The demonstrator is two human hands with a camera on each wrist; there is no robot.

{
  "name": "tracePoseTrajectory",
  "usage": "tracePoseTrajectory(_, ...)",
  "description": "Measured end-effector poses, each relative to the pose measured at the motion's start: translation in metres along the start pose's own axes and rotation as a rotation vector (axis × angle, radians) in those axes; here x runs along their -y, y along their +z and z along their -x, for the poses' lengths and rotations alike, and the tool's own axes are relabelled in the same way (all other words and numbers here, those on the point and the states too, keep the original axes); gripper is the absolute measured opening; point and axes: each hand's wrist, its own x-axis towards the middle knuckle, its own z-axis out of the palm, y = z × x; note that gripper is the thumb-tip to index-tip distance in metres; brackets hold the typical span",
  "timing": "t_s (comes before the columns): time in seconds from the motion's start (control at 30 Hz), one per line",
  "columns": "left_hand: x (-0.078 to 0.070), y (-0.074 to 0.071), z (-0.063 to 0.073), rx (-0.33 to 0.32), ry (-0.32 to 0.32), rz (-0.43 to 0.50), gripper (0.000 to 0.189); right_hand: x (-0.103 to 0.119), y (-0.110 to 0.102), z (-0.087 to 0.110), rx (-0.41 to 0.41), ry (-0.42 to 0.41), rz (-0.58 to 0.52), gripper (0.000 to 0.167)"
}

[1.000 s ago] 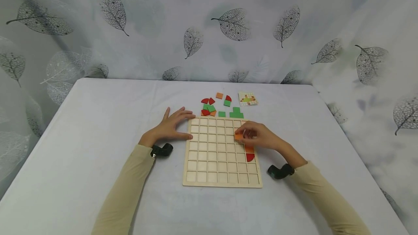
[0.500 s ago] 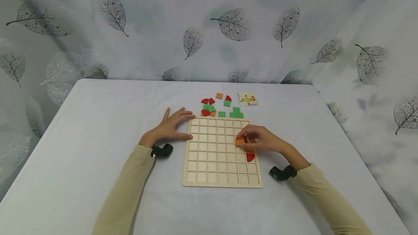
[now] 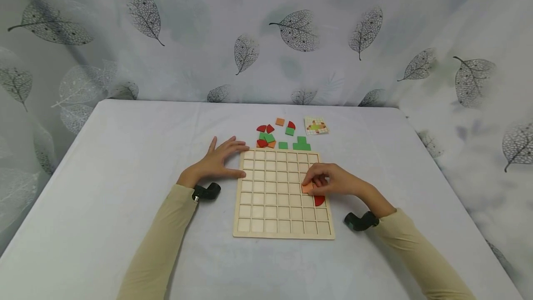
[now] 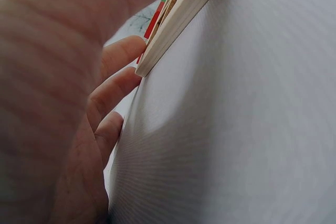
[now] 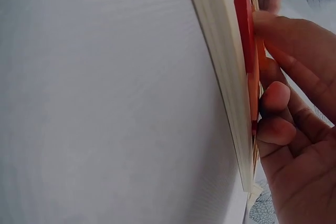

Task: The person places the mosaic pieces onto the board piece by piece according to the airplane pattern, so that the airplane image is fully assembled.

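Note:
A square wooden grid board [image 3: 270, 199] lies flat on the white table. My left hand [image 3: 215, 160] rests at its upper left edge, fingers spread, thumb and fingertips touching the rim. My right hand [image 3: 333, 179] pinches an orange square tile [image 3: 307, 188] between thumb and fingers, right at a cell in the second column from the right. Just below that hand, a red quarter-circle tile [image 3: 319, 201] sits in the rightmost column. In the right wrist view another orange tile [image 5: 253, 95] lies beside the red one, partly behind the fingers.
Beyond the board lie loose green tiles [image 3: 301, 144], red quarter-circle tiles [image 3: 261, 128] and an orange square [image 3: 280, 122]. A small pattern card [image 3: 316, 126] lies at the far right of them. A leaf-print curtain hangs behind the table.
My right hand has moved toward me with the orange square, down the second column from the right. The left hand has stayed where it was.

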Motion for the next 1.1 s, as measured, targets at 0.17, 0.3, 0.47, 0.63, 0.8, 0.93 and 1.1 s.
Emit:
tracePoseTrajectory(0.17,0.000,-0.002,0.001,-0.002,0.006,-0.001,0.075,0.001,-0.001,-0.002,0.023,0.002,0.009,0.018)
tracePoseTrajectory(0.3,-0.001,-0.003,0.001,-0.003,0.009,0.004,0.076,0.003,-0.002,-0.003,0.045,0.026,0.012,0.017)
tracePoseTrajectory(0.47,0.002,-0.001,0.000,-0.002,0.003,-0.003,0.076,0.007,-0.004,-0.006,0.071,0.062,0.026,0.013)
tracePoseTrajectory(0.63,0.003,0.000,0.000,-0.002,0.004,0.002,0.076,0.011,-0.004,-0.010,0.070,0.120,0.034,0.011)
tracePoseTrajectory(0.8,0.003,0.000,-0.001,-0.001,0.003,0.005,0.076,0.014,-0.002,-0.016,0.054,0.145,0.042,0.011)
tracePoseTrajectory(0.93,0.003,-0.001,0.001,-0.001,0.000,0.010,0.076,0.016,-0.002,-0.021,0.047,0.121,0.061,0.011)
tracePoseTrajectory(1.1,0.001,-0.001,0.001,0.002,-0.007,0.010,0.076,0.013,-0.002,-0.029,0.001,0.114,0.094,0.010)
